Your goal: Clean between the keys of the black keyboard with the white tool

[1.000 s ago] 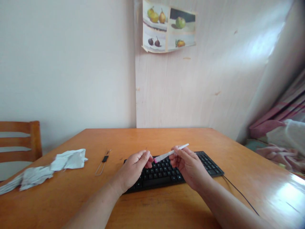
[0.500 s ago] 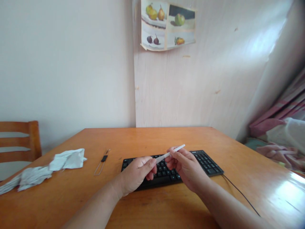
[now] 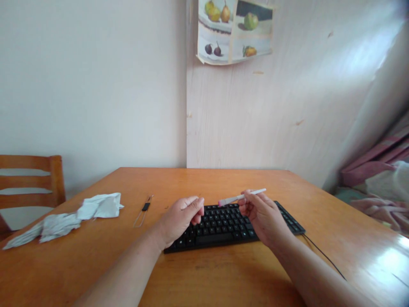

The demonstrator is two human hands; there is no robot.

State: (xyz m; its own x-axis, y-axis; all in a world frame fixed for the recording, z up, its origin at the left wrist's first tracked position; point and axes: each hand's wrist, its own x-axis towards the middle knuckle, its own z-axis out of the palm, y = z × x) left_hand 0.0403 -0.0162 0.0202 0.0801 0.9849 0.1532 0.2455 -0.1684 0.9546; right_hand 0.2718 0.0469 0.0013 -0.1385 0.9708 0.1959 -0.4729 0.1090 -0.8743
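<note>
My right hand (image 3: 258, 211) is closed around a slim white brush (image 3: 231, 199) with a pinkish tip, held over the right part of a black keyboard (image 3: 217, 228). The tip points left toward my other hand, and the white handle end sticks out to the upper right. Over the keyboard's left part is my left hand (image 3: 183, 217), its thumb and fingers pressed together, apart from the brush. Whether something small is inside those fingers is hidden. Both hands cover some of the keys.
White crumpled cloths (image 3: 99, 207) lie on the wooden table (image 3: 198, 277) at the left. Beside them is a small black item with a thin loop (image 3: 146, 207). A cable (image 3: 326, 258) runs from the keyboard's right side. A wooden chair (image 3: 57, 179) stands at the far left.
My left hand has let go of the brush's tip end. The right hand has drawn the brush away to the right, and its pinkish tip now shows. The view has shifted slightly.
</note>
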